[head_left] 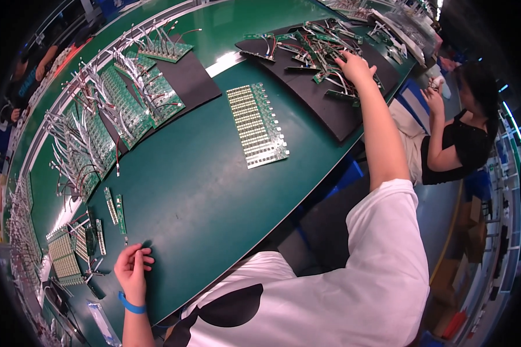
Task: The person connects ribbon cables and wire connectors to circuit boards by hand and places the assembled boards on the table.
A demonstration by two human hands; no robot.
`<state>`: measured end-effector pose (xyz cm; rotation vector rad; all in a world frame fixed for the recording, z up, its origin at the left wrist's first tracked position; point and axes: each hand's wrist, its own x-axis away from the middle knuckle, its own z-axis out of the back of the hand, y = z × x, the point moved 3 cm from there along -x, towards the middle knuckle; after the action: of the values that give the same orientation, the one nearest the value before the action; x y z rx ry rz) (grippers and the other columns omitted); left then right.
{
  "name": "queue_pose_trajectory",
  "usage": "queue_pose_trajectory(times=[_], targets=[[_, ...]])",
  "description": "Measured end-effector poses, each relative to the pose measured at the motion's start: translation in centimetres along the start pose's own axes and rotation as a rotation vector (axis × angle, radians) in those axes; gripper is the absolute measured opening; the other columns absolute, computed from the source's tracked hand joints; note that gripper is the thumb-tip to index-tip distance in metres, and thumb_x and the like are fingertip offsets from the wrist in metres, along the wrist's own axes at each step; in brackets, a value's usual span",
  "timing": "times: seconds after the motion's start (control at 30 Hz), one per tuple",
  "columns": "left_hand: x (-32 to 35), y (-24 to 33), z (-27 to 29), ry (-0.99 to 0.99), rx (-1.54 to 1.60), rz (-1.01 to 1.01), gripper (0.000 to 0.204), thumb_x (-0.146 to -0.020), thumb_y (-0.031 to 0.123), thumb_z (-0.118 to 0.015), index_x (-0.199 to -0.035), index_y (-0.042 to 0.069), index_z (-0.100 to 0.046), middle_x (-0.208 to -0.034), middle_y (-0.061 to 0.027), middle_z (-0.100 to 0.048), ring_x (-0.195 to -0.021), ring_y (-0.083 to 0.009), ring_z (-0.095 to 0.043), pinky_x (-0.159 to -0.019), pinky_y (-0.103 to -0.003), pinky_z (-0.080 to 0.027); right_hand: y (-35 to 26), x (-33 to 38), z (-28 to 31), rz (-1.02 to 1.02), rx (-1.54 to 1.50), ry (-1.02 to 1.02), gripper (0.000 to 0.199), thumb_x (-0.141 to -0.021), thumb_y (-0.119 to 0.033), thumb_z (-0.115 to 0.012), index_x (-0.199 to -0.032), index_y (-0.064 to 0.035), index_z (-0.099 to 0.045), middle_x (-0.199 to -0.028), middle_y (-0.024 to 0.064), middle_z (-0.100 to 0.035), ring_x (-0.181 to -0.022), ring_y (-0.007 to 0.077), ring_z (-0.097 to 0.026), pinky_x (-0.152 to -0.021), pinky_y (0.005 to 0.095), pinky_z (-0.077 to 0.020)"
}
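Dark green worktop (202, 191) stretches between your two hands, with a co-worker in a black top (463, 144) to the right of your right arm. Your right hand (358, 66) reaches into a jumbled heap of small wired circuit boards (307, 51), fingers spread and tips among the boards; whether they pinch one cannot be told from this view. Under that heap and your right hand lies a black mat (330, 115). Left of that hand and nearer to you, a block of narrow circuit boards (246, 121) rests flat. Your left hand (133, 269), a blue wristband (132, 304) at its wrist, is loosely curled, nothing visible in it. Just beyond its fingertips lie two slim circuit strips (120, 214), and farther beyond, green panels bristling with white wires (104, 139)
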<state>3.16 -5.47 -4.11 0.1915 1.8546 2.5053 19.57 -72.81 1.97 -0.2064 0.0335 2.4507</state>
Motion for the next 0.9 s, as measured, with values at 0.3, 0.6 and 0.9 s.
queue_pose_trajectory(times=[0.3, 0.6, 0.9], targets=[[0.2, -0.1, 0.1, 0.005, -0.007, -0.028, 0.016, -0.090, 0.004, -0.050, -0.103, -0.002, -0.056, -0.087, -0.0108, -0.065, -0.065, -0.0108, -0.061, -0.052, -0.018, -0.046, 1.8, -2.7, -0.4, -0.061, 0.056, 0.014, 0.046, -0.088, -0.047, -0.047, -0.131, -0.0324, -0.043, -0.132, 0.0047, -0.048, -0.122, 0.0320, -0.043, -0.101, 0.0622, -0.0160], [0.0, -0.1, 0.1, -0.008, 0.001, -0.019, 0.016, -0.090, 0.004, -0.050, -0.103, -0.002, -0.056, -0.087, -0.0110, -0.065, -0.066, -0.0111, -0.061, -0.052, -0.019, -0.047, 2.4, 0.5, 3.6, -0.002, -0.032, 0.045, 0.048, -0.079, -0.048, -0.059, -0.123, -0.0289, -0.053, -0.123, 0.0049, -0.056, -0.117, 0.0269, -0.049, -0.099, 0.0618, -0.0222], [-0.2, 0.0, 0.0, -0.022, -0.013, -0.019, 0.016, -0.090, 0.004, -0.050, -0.103, -0.002, -0.056, -0.088, -0.0107, -0.065, -0.067, -0.0110, -0.061, -0.053, -0.019, -0.047, 7.2, 8.1, -2.7, -0.145, -0.433, 0.287, 0.079, -0.075, -0.063, -0.052, -0.134, -0.0127, -0.038, -0.132, 0.0238, -0.041, -0.123, 0.0381, -0.039, -0.102, 0.0489, -0.0277]])
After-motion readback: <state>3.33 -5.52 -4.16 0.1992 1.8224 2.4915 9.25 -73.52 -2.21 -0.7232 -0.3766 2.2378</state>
